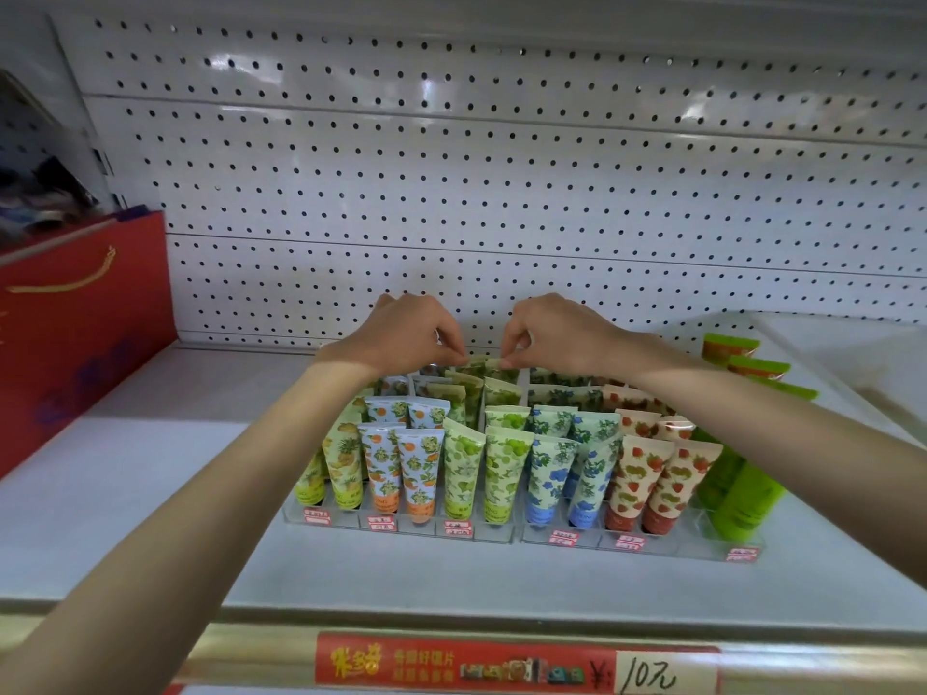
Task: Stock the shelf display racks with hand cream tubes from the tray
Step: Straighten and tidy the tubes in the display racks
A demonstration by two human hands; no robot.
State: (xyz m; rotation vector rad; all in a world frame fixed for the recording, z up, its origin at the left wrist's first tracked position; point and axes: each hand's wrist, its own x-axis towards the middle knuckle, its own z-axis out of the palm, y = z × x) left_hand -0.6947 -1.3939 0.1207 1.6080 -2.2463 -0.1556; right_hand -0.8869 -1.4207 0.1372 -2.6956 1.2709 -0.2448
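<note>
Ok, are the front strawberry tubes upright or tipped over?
Upright, leaning slightly back: both front strawberry tubes stand cap-down in the clear rack, crimped ends up.

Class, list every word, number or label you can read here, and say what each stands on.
"10元": handwritten, white end of the shelf-edge strip.
"¥": printed beside it, on the strip's red part.
Strip's yellow characters, rack price tags, hand cream tubes, red bag: too blurred to read.

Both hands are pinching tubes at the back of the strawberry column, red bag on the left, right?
Not quite: the head view shows the left hand and right hand pinching tubes at the back of the green-patterned column, not the strawberry column. The red bag is on the left.
</note>
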